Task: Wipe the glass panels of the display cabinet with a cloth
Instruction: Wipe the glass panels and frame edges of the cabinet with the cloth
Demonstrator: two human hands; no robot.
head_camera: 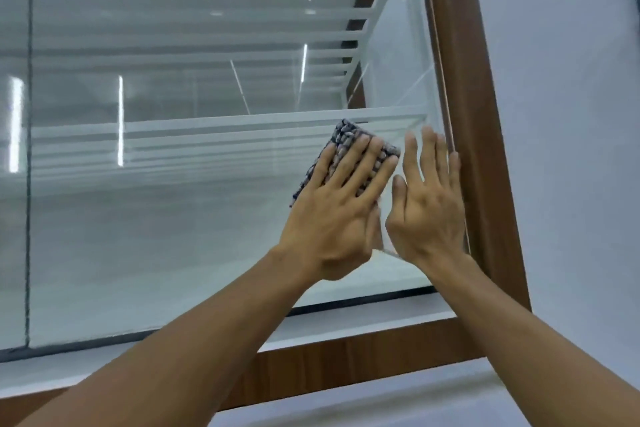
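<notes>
The checked cloth (pixel 347 137) is pressed flat against the glass panel (pixel 166 239) by the left hand (pixel 334 215). Its fingers are held straight and slightly spread over the fabric, and nothing is gripped. The right hand (pixel 429 208) is laid open on the same panel just beside the cloth, fingers straight and nearly together, right next to the brown wooden frame (pixel 485 135). A white shelf (pixel 225 126) is seen behind the glass.

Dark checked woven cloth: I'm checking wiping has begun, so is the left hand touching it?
Touching. Head view: the left hand lies flat, straight fingers spread, on the dark checked woven cloth.
</notes>
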